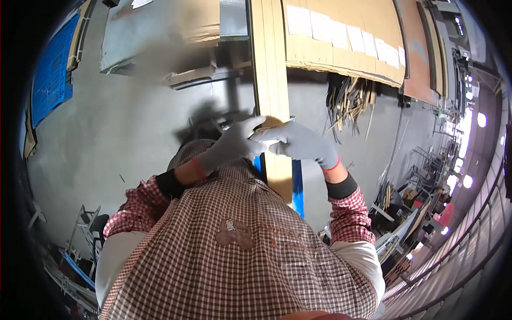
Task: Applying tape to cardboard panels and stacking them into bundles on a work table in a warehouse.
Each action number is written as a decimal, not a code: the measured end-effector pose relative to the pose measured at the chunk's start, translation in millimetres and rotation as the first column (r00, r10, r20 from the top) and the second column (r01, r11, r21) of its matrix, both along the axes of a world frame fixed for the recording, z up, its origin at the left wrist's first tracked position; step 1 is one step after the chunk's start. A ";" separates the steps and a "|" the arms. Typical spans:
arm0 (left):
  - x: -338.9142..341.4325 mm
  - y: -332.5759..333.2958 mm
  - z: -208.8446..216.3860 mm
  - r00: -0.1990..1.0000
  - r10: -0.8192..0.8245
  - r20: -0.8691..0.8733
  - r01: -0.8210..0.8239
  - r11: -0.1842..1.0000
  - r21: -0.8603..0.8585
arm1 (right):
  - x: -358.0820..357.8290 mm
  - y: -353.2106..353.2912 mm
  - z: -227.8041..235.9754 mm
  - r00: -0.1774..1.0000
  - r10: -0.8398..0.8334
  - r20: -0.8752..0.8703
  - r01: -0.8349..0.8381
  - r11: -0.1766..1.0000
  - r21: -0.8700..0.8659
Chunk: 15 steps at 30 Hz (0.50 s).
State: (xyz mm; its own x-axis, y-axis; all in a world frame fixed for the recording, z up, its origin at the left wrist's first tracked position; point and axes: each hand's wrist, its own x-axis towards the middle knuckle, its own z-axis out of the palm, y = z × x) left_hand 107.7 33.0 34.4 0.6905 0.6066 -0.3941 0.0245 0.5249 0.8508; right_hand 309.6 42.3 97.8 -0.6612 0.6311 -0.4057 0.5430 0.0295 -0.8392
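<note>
Both my hands wear grey gloves with red cuff edges and meet in front of my chest. My left hand (226,146) reaches in with its fingers bent toward the right one, the upper finger stretched out. My right hand (305,141) is closed in a pinch, its fingertips against those of the left. A small pale spot shows between the fingertips; what they hold, if anything, I cannot make out. Below them runs a long narrow strip covered in tan cardboard (274,69), with blue along its near right side.
A cardboard-covered surface (368,58) with a row of white papers stands at the far right. Thin strips (352,104) hang in a bundle beneath it. A grey-topped table (144,37) is at the far left, and a blue pallet (53,74) lies beyond it.
</note>
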 end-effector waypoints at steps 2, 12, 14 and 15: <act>-3.7 -6.8 1.2 1.000 0.002 0.002 -0.002 0.989 -0.145 | -9.9 -0.1 -11.4 0.994 0.030 -0.105 -0.040 0.995 -0.088; 3.7 3.4 -132.5 0.886 0.420 -0.196 -0.333 0.871 0.362 | 94.9 38.6 -106.9 0.867 -0.330 0.374 0.415 0.893 -0.174; 37.7 15.7 -184.6 0.891 0.247 -0.382 0.324 0.244 0.914 | 106.9 32.7 -177.0 0.910 -0.390 0.139 0.412 0.888 -0.206; 47.8 27.9 -214.6 0.868 0.003 -0.497 0.487 0.196 0.851 | 94.1 36.7 -192.7 0.919 -0.377 0.115 0.393 0.902 -0.180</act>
